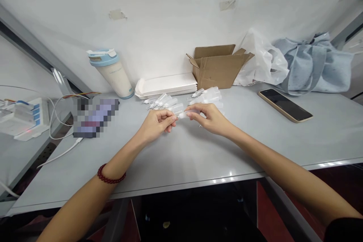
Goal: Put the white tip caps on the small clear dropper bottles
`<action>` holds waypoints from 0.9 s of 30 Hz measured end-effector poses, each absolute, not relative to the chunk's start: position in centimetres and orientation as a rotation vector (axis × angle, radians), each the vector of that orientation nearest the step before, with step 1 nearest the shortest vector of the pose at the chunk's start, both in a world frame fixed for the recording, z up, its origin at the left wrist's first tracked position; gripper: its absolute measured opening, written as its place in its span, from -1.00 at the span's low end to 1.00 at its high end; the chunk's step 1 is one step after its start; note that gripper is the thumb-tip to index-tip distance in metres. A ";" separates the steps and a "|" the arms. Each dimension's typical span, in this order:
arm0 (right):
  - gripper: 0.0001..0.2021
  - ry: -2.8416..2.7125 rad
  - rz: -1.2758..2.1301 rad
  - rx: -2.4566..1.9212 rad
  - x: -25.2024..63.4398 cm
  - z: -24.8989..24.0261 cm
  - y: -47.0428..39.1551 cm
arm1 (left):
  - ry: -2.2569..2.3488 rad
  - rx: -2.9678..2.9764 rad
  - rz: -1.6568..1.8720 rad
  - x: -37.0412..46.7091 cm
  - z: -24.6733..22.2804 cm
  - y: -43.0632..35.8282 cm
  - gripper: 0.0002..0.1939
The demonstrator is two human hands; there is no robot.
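My right hand [208, 117] pinches a small translucent plastic squeeze bottle [183, 115] between thumb and fingers, its narrow white end pointing left. Just to the left, my left hand [160, 123] is closed in a pinch at that narrow end; what lies between its fingertips is too small to tell. Behind the left hand lies a pile of similar clear pieces with thin tips [164, 101]. Another group of small bottles [211, 95] lies beyond the right hand, which partly hides it. Both hands are just above the grey table [181, 155].
At the back stand an open cardboard box [219, 70], white flat packets [167, 84] and a tumbler [112, 73]. To the right are a white plastic bag [261, 62], a blue cloth bag [326, 68] and a phone [285, 105]. A blurred-out device [95, 119] with a cable [65, 155] lies left.
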State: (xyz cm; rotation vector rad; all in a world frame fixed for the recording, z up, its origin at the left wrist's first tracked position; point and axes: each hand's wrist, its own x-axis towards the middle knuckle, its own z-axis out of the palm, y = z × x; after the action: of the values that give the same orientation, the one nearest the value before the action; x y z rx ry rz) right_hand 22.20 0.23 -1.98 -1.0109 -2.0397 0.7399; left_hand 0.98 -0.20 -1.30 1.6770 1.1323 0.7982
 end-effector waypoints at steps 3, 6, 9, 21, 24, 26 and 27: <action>-0.76 -2.041 0.739 -1.002 22.2 -2.1 0.2 | 1.136 1.685 0.783 1.0 -1.4 -0.2 -0.73; -0.76 -2.041 0.756 -0.984 22.2 -2.2 0.2 | 1.129 1.697 0.772 0.9 -1.4 -0.2 -0.74; -0.76 -2.041 0.781 -0.982 22.3 -2.0 0.3 | 1.104 1.686 0.763 0.7 -1.3 0.0 -0.74; -0.74 -2.016 0.823 -1.009 22.4 -1.3 0.3 | 1.092 1.624 0.748 0.5 -0.8 0.2 -0.76; -0.73 -2.027 0.822 -0.999 22.5 -1.3 0.4 | 1.081 1.648 0.759 0.5 -0.7 0.2 -0.77; -0.72 -2.031 0.824 -0.999 22.6 -1.3 0.5 | 1.071 1.658 0.767 0.5 -0.7 0.2 -0.77; -0.72 -2.032 0.824 -1.003 22.7 -1.2 0.5 | 1.066 1.662 0.770 0.4 -0.7 0.2 -0.77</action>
State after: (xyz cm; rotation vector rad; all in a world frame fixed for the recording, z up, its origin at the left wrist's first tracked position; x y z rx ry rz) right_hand 22.73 0.49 -1.22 -1.0029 -2.0318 0.8243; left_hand 0.42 0.20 -0.68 1.6616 1.0660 0.7698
